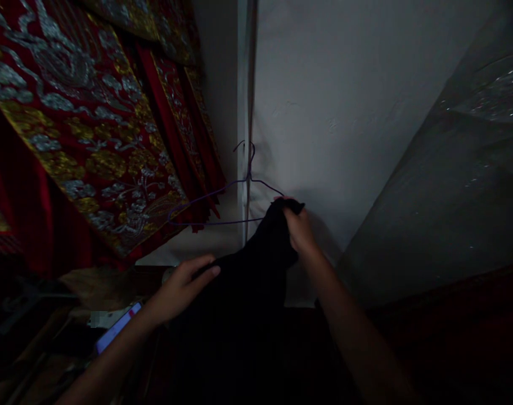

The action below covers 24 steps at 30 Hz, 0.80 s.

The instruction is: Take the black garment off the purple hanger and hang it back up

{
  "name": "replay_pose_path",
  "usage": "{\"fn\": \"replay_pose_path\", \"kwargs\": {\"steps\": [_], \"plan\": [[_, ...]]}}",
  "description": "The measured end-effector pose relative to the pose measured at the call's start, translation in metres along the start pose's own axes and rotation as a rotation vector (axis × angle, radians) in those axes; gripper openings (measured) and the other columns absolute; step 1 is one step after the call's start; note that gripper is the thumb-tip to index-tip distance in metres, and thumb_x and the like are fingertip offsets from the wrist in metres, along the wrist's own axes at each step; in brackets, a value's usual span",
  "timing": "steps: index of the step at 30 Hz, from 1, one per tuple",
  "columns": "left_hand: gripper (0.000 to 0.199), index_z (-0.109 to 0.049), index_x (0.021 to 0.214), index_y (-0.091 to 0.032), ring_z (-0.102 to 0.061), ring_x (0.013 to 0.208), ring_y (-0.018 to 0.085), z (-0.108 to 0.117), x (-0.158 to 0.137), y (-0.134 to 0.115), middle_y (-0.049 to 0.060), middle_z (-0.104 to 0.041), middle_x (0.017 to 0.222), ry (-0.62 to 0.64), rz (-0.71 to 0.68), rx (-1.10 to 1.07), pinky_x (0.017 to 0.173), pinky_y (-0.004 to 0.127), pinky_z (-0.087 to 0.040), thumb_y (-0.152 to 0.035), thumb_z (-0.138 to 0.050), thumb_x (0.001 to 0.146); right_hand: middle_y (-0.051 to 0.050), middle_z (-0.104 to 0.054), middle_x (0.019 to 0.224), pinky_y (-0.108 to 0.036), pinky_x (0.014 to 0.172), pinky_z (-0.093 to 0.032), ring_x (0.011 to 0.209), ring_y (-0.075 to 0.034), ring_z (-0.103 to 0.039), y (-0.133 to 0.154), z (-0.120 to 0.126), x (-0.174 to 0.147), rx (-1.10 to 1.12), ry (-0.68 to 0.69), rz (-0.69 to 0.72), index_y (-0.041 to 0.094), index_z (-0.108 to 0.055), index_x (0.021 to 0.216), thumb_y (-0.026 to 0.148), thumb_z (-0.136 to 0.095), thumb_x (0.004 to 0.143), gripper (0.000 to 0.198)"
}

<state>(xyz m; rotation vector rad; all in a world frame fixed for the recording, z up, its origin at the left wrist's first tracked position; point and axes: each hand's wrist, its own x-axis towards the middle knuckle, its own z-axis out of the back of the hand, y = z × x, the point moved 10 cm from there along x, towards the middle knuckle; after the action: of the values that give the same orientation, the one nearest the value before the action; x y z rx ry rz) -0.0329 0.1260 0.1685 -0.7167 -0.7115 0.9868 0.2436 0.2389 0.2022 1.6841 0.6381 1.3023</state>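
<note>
A black garment point(248, 287) hangs down in front of me, its folds lost in the dark. My right hand point(297, 225) grips its bunched upper end at the right side of a thin purple clothes hanger point(210, 194). The cloth covers the hanger's right end, while the left end is bare. The hanger's hook points up in front of a pale vertical strip on the wall. Lower on the left, my left hand point(191, 287) holds the garment's left edge between thumb and fingers; the fingertips are partly hidden.
Red cloth with gold and silver embroidery point(83, 124) hangs at the left. Below it, a phone with a lit screen point(118, 327) lies among dim clutter. A white wall point(336, 101) stands ahead, with a shiny, translucent sheet point(442, 197) on the right.
</note>
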Motion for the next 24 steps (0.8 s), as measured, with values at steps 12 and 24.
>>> {"fn": "replay_pose_path", "kwargs": {"steps": [12, 24], "plan": [[0.029, -0.07, 0.078, -0.019, -0.068, 0.081, 0.024, 0.019, -0.006, 0.05, 0.005, -0.072, 0.078, 0.13, 0.027, 0.758, 0.104, 0.048, -0.041, -0.034, -0.053, 0.096, -0.001, -0.067, 0.064, -0.028, 0.063, -0.043, 0.067, -0.021, -0.061, -0.042, 0.001, -0.013, -0.361, 0.365, -0.065, 0.022, -0.064, 0.063, 0.033, -0.059, 0.071, 0.015], [0.031, -0.066, 0.084, -0.019, -0.069, 0.094, 0.026, 0.074, 0.05, 0.006, 0.01, -0.072, 0.102, -0.059, -0.04, 0.549, 0.091, 0.041, -0.052, -0.037, -0.043, 0.092, 0.002, -0.053, 0.053, -0.026, 0.054, -0.034, 0.057, -0.015, -0.049, 0.024, 0.032, -0.033, -0.425, 0.309, 0.147, 0.022, -0.051, 0.055, 0.03, -0.055, 0.072, 0.019]]}}
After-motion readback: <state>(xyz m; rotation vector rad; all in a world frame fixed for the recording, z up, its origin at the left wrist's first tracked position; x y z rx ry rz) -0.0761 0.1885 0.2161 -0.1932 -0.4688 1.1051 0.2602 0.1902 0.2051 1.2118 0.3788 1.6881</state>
